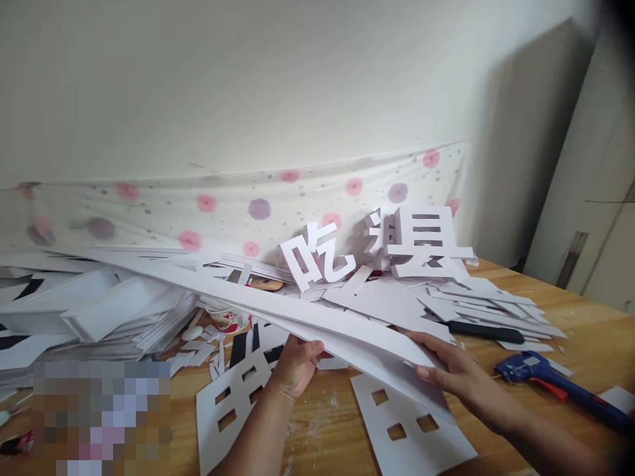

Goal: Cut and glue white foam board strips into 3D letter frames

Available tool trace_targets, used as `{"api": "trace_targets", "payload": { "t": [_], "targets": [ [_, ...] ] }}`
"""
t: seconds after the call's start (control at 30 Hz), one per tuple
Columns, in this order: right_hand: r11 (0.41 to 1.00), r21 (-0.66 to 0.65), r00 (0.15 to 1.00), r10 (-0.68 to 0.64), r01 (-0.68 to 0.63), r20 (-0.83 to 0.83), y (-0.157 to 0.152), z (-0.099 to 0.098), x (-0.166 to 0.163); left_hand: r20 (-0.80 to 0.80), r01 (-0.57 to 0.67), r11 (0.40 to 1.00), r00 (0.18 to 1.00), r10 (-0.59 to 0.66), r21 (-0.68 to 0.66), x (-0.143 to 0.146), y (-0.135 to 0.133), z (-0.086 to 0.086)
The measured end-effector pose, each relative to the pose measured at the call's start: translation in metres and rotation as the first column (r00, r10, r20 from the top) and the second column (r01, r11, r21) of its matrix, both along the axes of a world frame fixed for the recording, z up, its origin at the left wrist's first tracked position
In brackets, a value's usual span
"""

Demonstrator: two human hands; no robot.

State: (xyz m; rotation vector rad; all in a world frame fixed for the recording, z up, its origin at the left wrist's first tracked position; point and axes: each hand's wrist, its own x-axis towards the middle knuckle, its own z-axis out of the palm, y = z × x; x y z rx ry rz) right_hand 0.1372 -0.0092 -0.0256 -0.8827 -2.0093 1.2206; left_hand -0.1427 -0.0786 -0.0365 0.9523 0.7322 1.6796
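Note:
My left hand point(296, 365) and my right hand point(459, 371) both grip the near end of a long white board sheet point(317, 320) that stretches away to the far left over the wooden table point(585, 324). The left fingers curl round its lower edge; the right thumb lies on top near its corner. Under the sheet lie flat white boards with square cut-outs point(414, 430). Behind, white cut-out characters point(317, 259) point(421, 241) lean against the flowered cloth point(223, 208).
A blue glue gun point(546, 380) lies at the right. A black-handled knife point(483, 331) rests among white scraps. Stacked white boards point(99, 311) fill the left side. A small printed cup point(231, 320) sits under the sheet. A pixelated patch covers the lower left.

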Motion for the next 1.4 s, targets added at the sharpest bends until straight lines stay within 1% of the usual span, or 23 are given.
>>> {"api": "trace_targets", "payload": {
  "t": [0.07,0.17,0.23,0.3,0.37,0.43,0.5,0.57,0.63,0.73,0.8,0.87,0.97,1.03,1.1,1.13,1.17,1.23,1.27,1.33,1.4],
  "targets": [
    [1.000,-0.013,0.999,0.007,-0.008,-0.045,0.007,0.011,-0.004,0.019,-0.002,1.000,1.000,0.002,0.018,0.004,-0.002,0.003],
    [0.998,-0.015,0.988,0.064,-0.066,-0.139,0.025,0.039,-0.024,0.044,0.013,0.999,0.999,-0.015,0.045,0.009,-0.006,0.007],
    [0.998,0.013,0.974,0.067,-0.066,-0.217,0.040,0.065,-0.053,0.066,0.023,0.998,0.997,-0.026,0.051,0.010,-0.009,0.008],
    [0.997,0.063,0.958,0.067,-0.051,-0.279,0.055,0.094,-0.094,0.086,0.028,0.998,0.996,-0.032,0.053,0.011,-0.010,0.009],
    [0.994,0.090,0.949,0.089,-0.065,-0.302,0.068,0.122,-0.140,0.105,0.033,0.997,0.994,-0.039,0.063,0.011,-0.011,0.010],
    [0.990,0.120,0.940,0.112,-0.077,-0.323,0.078,0.147,-0.180,0.129,0.030,0.997,0.991,-0.039,0.073,0.010,-0.013,0.012],
    [0.984,0.152,0.926,0.138,-0.089,-0.351,0.086,0.166,-0.202,0.142,0.016,0.997,0.990,-0.026,0.071,0.010,-0.014,0.013],
    [0.976,0.186,0.918,0.177,-0.116,-0.356,0.092,0.178,-0.205,0.153,-0.001,0.999,0.988,-0.007,0.046,0.010,-0.015,0.014],
    [0.969,0.210,0.916,0.200,-0.132,-0.348,0.097,0.181,-0.192,0.188,-0.004,1.000,0.982,-0.001,0.027,0.011,-0.016,0.013],
    [0.965,0.238,0.931,0.187,-0.114,-0.313,0.102,0.177,-0.170,0.241,0.001,1.000,0.971,-0.005,0.018,0.013,-0.016,0.011],
    [0.959,0.267,0.952,0.169,-0.099,-0.254,0.102,0.175,-0.171,0.243,-0.004,1.000,0.970,0.004,0.003,0.015,-0.016,0.010],
    [0.951,0.302,0.976,0.119,-0.059,-0.183,0.099,0.176,-0.192,0.242,-0.003,1.000,0.970,0.006,-0.014,0.017,-0.015,0.009],
    [0.925,0.375,0.997,-0.033,0.059,-0.075,0.089,0.187,-0.249,0.228,0.030,0.999,0.973,-0.023,-0.027,0.016,-0.015,0.010],
    [0.888,0.446,0.992,-0.128,0.113,0.004,0.081,0.196,-0.285,0.211,0.049,0.999,0.976,-0.043,-0.022,0.014,-0.015,0.011],
    [0.851,0.515,0.985,-0.158,0.099,0.073,0.071,0.202,-0.304,0.207,0.058,0.998,0.977,-0.055,-0.011,0.012,-0.015,0.013],
    [0.840,0.540,0.983,-0.143,0.057,0.118,0.066,0.202,-0.305,0.208,0.055,0.998,0.977,-0.052,-0.006,0.012,-0.015,0.013],
    [0.832,0.555,0.979,-0.110,-0.004,0.173,0.061,0.199,-0.299,0.209,0.046,0.999,0.977,-0.044,-0.005,0.012,-0.015,0.013],
    [0.821,0.547,0.952,-0.016,-0.162,0.306,0.051,0.185,-0.272,0.208,0.017,1.000,0.978,-0.015,-0.009,0.013,-0.016,0.012],
    [0.818,0.525,0.927,0.026,-0.236,0.375,0.046,0.175,-0.252,0.204,0.002,1.000,0.979,0.001,-0.014,0.013,-0.017,0.012],
    [0.817,0.465,0.869,0.085,-0.342,0.488,0.037,0.151,-0.200,0.193,-0.016,1.000,0.981,0.019,-0.017,0.013,-0.017,0.011],
    [0.823,0.402,0.823,0.133,-0.402,0.552,0.026,0.125,-0.144,0.173,-0.019,1.000,0.985,0.020,-0.008,0.012,-0.018,0.011]
  ]
}}
